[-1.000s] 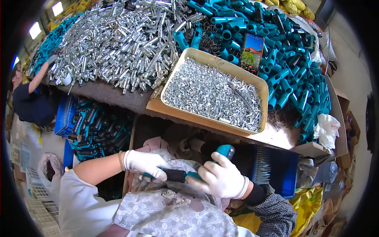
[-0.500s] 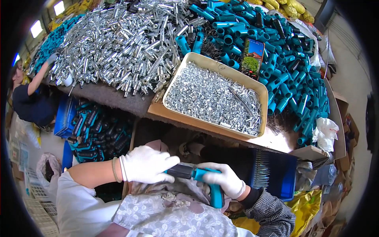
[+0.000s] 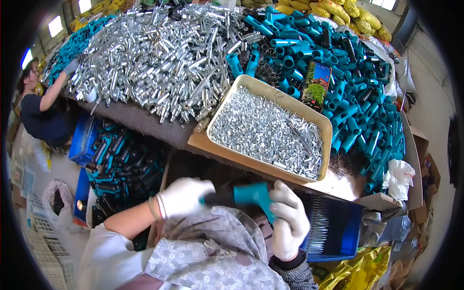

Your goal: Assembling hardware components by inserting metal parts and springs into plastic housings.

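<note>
two white-gloved hands work over the lap at one teal-and-black tool (image 3: 253, 195), which lies between them near the worktop's near edge. the left hand (image 3: 186, 197) is at the tool's dark end, where a teal tip meets the fingers; it is blurred, so i can't tell whether it grips or only touches. the right hand (image 3: 289, 217) is closed around the teal, bent end. below them a pale, leaf-patterned apron (image 3: 203, 266) covers the person's front.

just beyond the hands, on the worktop (image 3: 140, 123), sits a cream tray (image 3: 328, 145) full of small silvery pieces (image 3: 256, 128), with a long thin metal thing (image 3: 299, 135) lying on top toward the right. cardboard (image 3: 217, 150) pokes out from under the tray. behind its far right side a phone (image 3: 316, 87) leans on a big heap of teal casings (image 3: 348, 92), its screen lit with a red roof and greenery. to the left spreads a mound of shiny metal parts (image 3: 150, 67).

near right, under the worktop, stands a blue bin (image 3: 345, 227) with a row of thin metal rods (image 3: 317, 227) along its left side. near left lies a pile of black-and-teal pieces (image 3: 125, 164) beside another blue bin (image 3: 82, 145). far left, a co-worker (image 3: 46, 111) in dark clothes reaches to the mound. yellow sacks (image 3: 333, 12) are stacked at the far right.
</note>
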### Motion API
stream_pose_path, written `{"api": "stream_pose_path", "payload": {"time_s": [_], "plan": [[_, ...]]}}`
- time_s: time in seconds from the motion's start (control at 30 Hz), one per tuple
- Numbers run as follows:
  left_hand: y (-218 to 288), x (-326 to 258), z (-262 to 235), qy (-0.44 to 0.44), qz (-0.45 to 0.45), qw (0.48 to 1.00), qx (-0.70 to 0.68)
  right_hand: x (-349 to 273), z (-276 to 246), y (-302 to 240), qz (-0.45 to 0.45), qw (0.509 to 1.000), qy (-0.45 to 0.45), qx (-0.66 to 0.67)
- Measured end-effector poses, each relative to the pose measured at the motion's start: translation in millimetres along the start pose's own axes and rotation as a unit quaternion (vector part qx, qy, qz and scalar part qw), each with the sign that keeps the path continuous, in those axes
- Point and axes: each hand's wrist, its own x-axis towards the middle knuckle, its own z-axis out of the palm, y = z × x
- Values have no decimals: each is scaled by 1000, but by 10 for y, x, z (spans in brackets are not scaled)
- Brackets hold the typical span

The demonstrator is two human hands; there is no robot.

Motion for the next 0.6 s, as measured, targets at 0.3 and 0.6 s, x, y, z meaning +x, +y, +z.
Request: {"api": "stream_pose_path", "payload": {"time_s": [0.3,0.6], "plan": [[-44,-121,199,-21,-48,997,-50,94,3,106,-45,994,-92,25],[112,-13,179,-58,-108,992,-8,25,57,62,57,997,-18,50]]}}
